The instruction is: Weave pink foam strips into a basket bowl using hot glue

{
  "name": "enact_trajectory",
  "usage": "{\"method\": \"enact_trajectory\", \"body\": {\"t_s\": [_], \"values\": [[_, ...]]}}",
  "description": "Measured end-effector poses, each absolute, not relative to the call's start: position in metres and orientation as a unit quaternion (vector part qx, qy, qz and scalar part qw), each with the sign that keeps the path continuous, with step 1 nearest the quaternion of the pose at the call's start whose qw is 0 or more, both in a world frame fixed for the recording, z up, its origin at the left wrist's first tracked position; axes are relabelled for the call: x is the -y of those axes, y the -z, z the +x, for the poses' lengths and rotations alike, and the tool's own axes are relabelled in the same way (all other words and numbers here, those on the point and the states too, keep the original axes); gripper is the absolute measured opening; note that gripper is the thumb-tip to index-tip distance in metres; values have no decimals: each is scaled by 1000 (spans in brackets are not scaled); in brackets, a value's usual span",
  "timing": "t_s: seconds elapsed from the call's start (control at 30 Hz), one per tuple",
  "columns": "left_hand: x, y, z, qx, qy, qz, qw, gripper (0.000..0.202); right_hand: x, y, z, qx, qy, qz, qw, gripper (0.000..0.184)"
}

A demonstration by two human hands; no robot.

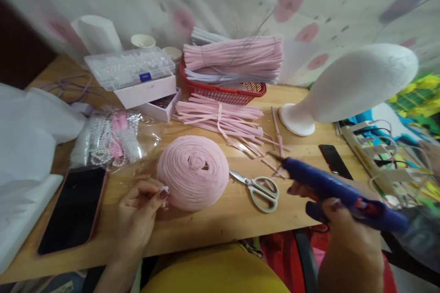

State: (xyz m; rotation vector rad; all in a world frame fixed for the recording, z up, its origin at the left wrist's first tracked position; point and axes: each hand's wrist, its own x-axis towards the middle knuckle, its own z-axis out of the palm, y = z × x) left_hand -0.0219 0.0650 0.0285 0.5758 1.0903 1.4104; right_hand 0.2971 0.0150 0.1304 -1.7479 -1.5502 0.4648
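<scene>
My right hand [338, 219] is closed around a blue glue gun [340, 190], its nozzle pointing left above the table near the scissors. My left hand [140, 203] rests on the wooden table [213, 224] with thumb and fingers pinched at the left edge of a round pink dome wound from fuzzy cord [193, 171]. What the pinch holds is too small to make out. White-handled scissors [259, 187] lie open-ended between the dome and the glue gun.
Loose pink fuzzy sticks [223, 119] lie behind the dome, more in a red basket [223, 94]. A white foam head form [357, 84] lies at the right. A phone [74, 208], a bead bag [110, 139] and bead boxes [132, 71] sit at the left; a dark phone [334, 161] at right.
</scene>
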Motion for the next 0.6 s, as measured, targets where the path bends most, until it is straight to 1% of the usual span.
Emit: {"method": "enact_trajectory", "body": {"t_s": [0.07, 0.13, 0.23, 0.3, 0.37, 0.47, 0.6], "values": [[-61, -25, -22, -450, -600, 217, 624, 41, -33, -140, 278, 711, -217, -582, 329, 51], [-58, -21, -24, -432, -593, 186, 654, 51, -50, -146, 265, 773, -206, -519, 301, 43], [-57, -15, -28, -390, -601, 111, 689, 60, -67, -147, 253, 813, -177, -477, 282, 34], [-56, -12, -30, -348, -603, 50, 716, 58, -72, -146, 249, 823, -171, -468, 272, 32], [-57, -9, -32, -312, -594, 3, 742, 51, -73, -145, 247, 829, -173, -462, 262, 31], [-59, -9, -32, -284, -586, -27, 759, 41, -72, -143, 246, 831, -181, -463, 252, 31], [-62, -13, -31, -264, -588, -34, 764, 39, -72, -144, 245, 833, -175, -469, 234, 36]]}}
